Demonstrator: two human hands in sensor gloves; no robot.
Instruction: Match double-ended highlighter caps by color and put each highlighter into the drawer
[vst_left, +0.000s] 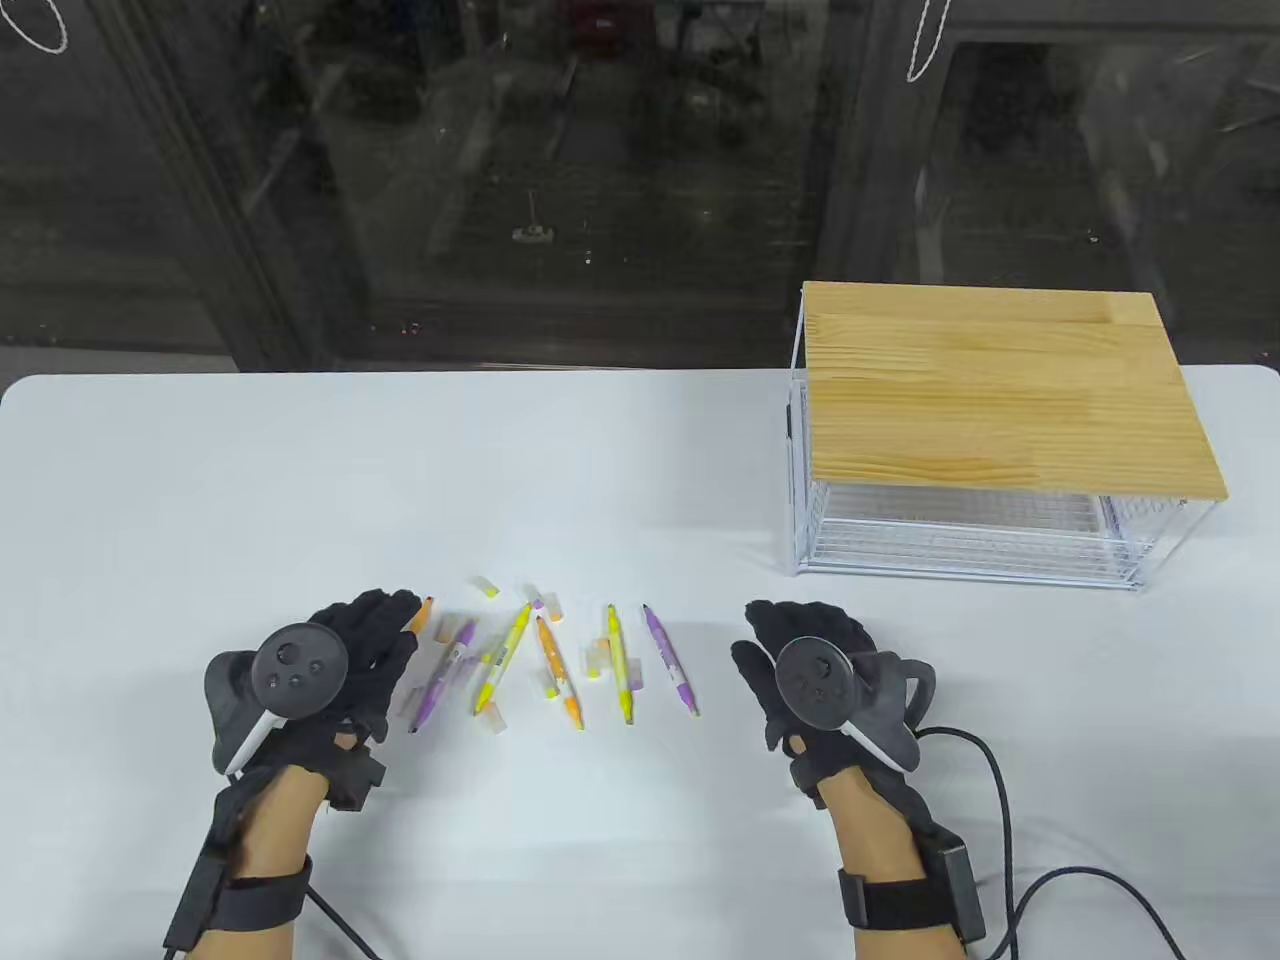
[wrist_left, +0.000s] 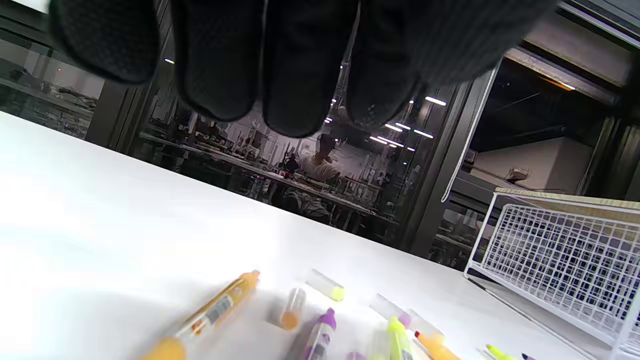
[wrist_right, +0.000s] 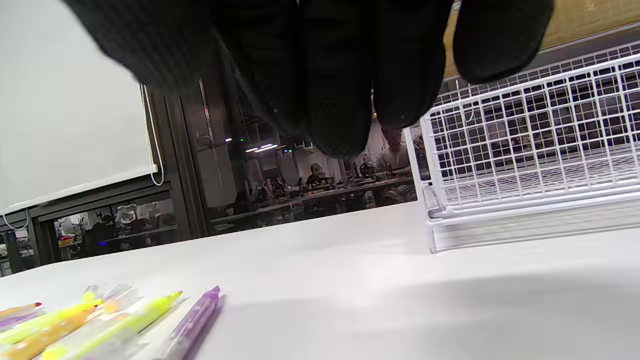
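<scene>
Several uncapped double-ended highlighters lie in a loose row between my hands: a purple one (vst_left: 669, 659) nearest the right hand, a yellow one (vst_left: 620, 664), an orange one (vst_left: 558, 672), another yellow one (vst_left: 503, 658) and a purple one (vst_left: 440, 680). Another orange highlighter (wrist_left: 210, 312) lies by my left fingertips. Loose clear caps (vst_left: 487, 587) are scattered among them. My left hand (vst_left: 355, 650) hovers at the row's left end, fingers relaxed and holding nothing. The right hand (vst_left: 800, 650) hovers to the right of the row, also holding nothing. The white wire drawer (vst_left: 975, 535) sits shut under a wooden top (vst_left: 1000, 390).
The drawer unit stands at the table's right rear, its wire side (wrist_right: 530, 150) close ahead of my right hand. A black cable (vst_left: 1010, 850) trails from the right wrist. Dark glass panels run behind the table's far edge (vst_left: 400, 372).
</scene>
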